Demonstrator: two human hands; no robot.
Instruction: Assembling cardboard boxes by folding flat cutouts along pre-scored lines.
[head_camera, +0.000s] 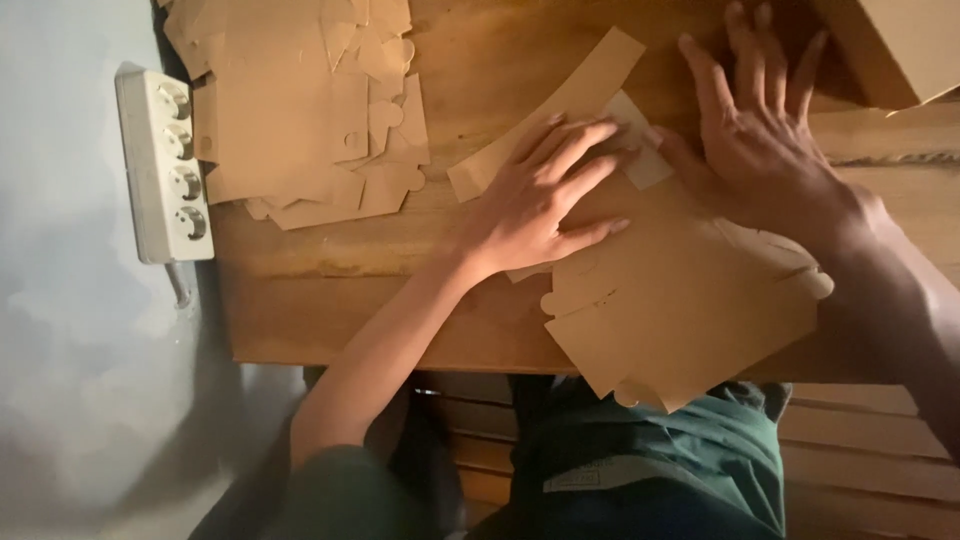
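While both hands press flat on it, a wooden table (330, 300) fills most of the view from above, its near edge running across the lower middle. Against the pale wall on the left hangs a white power strip (165, 165) with four round sockets.

At the table's far left lies a loose stack of die-cut cardboard blanks (290, 110), tan and thin, with rounded tabs poking out at the edges. At the far right corner sits part of a folded cardboard box (900, 45).

Nearest the person, overhanging the table's near edge, lies the flat cardboard box blank (680, 310) being worked, with a long curved strip (580, 90) reaching away from it toward the table's middle. The blank looks light, thin and only slightly stiff, so it probably bends readily along its scored lines, and would crease or tear at the small tabs if pulled. Holding it by the broad panels seems safer than by the tabs.

The left hand (540, 195) lies open, fingers spread, palm down on the blank, grasping nothing. The right hand (765, 150) is likewise open and flat, fingers fanned, pressing the blank's far side near a small pale flap (645, 165).
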